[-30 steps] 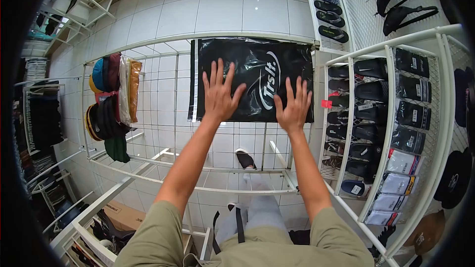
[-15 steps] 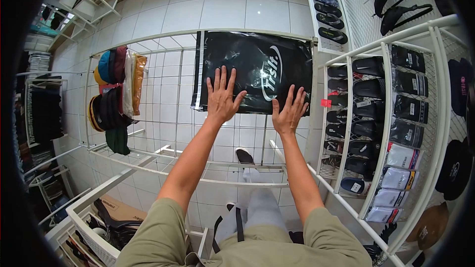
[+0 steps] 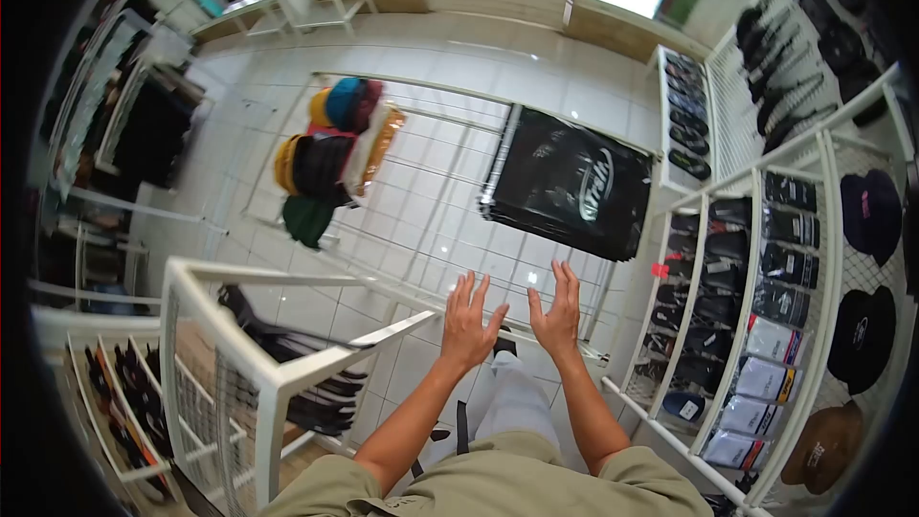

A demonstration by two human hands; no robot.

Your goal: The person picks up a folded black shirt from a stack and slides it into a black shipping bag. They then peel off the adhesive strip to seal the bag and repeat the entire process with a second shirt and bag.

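Above both hands, the black branded bag (image 3: 571, 184) lay flat on the wire shelf (image 3: 421, 201); left hand (image 3: 469, 323) and right hand (image 3: 559, 315) hung spread, holding nothing, apparently between steps, the next calling for a fresh reach

Retail shop, clothing/accessories. White wire display racks (image 3: 287, 378) w/ stock: stacked caps (image 3: 330, 148) far left, packaged socks (image 3: 766, 373) & hats (image 3: 866, 211) right, flip-flops (image 3: 689, 110) far wall, branded black bag (image 3: 574, 187) on rack, tiled floor.
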